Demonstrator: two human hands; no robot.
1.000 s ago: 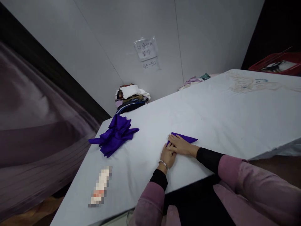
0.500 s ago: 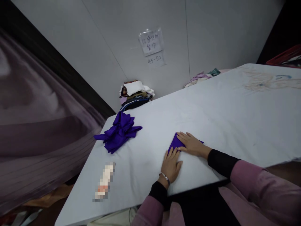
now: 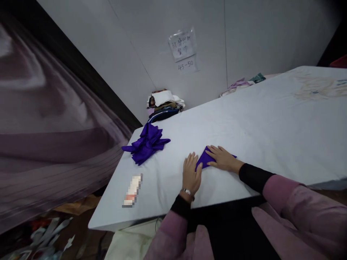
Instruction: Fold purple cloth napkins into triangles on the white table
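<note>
A purple cloth [image 3: 204, 159], folded to a pointed shape, lies flat on the white-covered table [image 3: 173, 180]. My right hand [image 3: 221, 157] rests flat across it with fingers stretched out, hiding its middle; one purple tip shows beyond the wrist side. At the cloth's left corner is my left hand [image 3: 192, 175], laid open on the table, its thumb at the cloth's edge. Neither hand grips anything. Farther left sits a crumpled heap of the same purple cloth [image 3: 148, 144].
A pixelated flat object [image 3: 132, 190] lies at the table's left. Behind the table edge is a stack of folded cloths [image 3: 164, 104], with more cloths [image 3: 238, 86] to the right. A paper sign [image 3: 182, 44] hangs on the wall. A sheer curtain [image 3: 48, 144] drapes at left.
My left hand has shifted left and up, off the cloth's lower corner, and its thumb has spread toward the cloth. My right hand stays on the cloth. The camera view has shifted slightly.
</note>
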